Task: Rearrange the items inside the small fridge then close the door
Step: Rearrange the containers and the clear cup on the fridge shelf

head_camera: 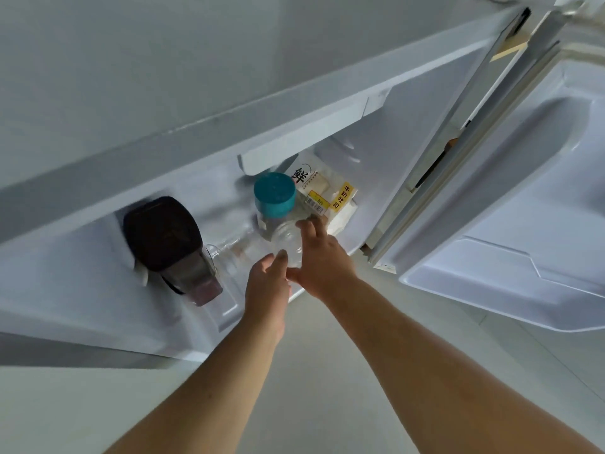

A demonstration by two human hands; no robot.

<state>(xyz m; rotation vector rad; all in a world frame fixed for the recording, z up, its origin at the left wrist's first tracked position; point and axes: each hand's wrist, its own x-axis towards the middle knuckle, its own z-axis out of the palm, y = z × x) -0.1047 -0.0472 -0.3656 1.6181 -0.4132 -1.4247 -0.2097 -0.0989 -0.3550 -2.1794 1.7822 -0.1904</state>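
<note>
A clear glass jar point(288, 244) is held between the left hand point(266, 290) and the right hand point(322, 257) at the front edge of the small fridge point(98, 273), both hands curled loosely against its sides. Just behind it a teal-lidded jar point(274, 194) is seen, with a bread packet point(327, 194) toward the right wall, a dark-lidded pitcher point(170, 244) toward the left wall, and the door point(523, 191) swung open at the right.

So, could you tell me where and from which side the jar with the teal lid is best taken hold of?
I would grip the teal-lidded jar around its clear body just below the lid, coming from the open front. It stands upright, the bread packet crowds its right, and the clear glass between both hands sits in front, so that probably needs moving aside first.
</note>
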